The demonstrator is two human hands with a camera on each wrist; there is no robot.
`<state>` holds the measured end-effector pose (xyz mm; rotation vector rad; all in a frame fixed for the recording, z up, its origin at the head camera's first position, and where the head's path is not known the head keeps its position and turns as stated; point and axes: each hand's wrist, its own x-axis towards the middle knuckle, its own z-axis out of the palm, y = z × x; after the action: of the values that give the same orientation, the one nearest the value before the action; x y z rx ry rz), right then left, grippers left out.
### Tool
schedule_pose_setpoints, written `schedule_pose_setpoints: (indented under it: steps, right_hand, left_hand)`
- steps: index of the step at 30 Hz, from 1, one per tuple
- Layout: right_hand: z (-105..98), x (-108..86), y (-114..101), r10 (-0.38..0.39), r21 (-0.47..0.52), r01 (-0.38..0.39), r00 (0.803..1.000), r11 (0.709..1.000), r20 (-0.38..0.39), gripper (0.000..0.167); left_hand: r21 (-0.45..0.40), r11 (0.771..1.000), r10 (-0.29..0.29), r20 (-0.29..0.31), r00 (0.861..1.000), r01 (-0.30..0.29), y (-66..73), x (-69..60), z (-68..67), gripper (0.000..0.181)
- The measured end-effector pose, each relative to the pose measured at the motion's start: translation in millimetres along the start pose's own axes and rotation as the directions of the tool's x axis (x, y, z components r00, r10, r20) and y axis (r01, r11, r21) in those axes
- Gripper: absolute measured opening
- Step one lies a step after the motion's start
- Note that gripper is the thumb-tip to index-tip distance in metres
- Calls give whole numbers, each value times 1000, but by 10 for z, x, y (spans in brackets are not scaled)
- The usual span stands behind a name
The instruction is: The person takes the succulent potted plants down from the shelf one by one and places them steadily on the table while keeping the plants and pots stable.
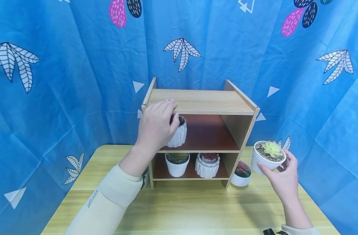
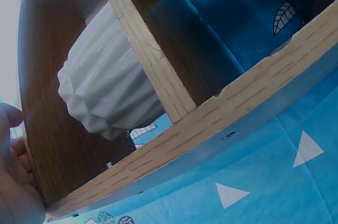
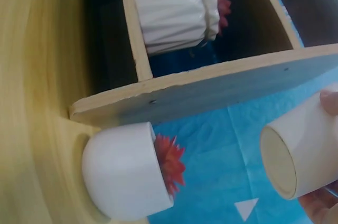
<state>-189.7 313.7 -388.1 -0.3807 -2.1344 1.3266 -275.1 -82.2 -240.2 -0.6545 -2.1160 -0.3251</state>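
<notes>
In the head view my right hand holds a white potted succulent with a pale green rosette, raised off the table at the shelf's right. The right wrist view shows the pot's base. My left hand rests on the front left edge of the wooden shelf's top board, thumb at the front. Beneath it, on the middle level, stands a ribbed white pot, its plant mostly hidden by the hand. On the lower level are a smooth white pot and a ribbed pot with a red succulent.
Beside the shelf's right foot stands a white pot with a red succulent. Another pot sits at the left side, partly hidden by my arm. A blue patterned curtain hangs behind the wooden table.
</notes>
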Motion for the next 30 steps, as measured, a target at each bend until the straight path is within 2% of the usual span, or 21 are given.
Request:
schedule_pose_setpoints:
  steps: [9,21,30]
  right_hand:
    - [35,37,154,26,-10,-26,1000,1000,-13,98]
    - [108,102,369,102,40,-101,995,994,-21,98]
    - [163,116,515,125,72,-122,992,990,-35,97]
  left_hand:
    - [2,1000,-1,4,1000,1,1,3,7,37]
    - [5,1000,-10,5,1000,10,8,-7,-1,37]
    - [9,1000,-4,-4,1000,4,9,-1,14,37]
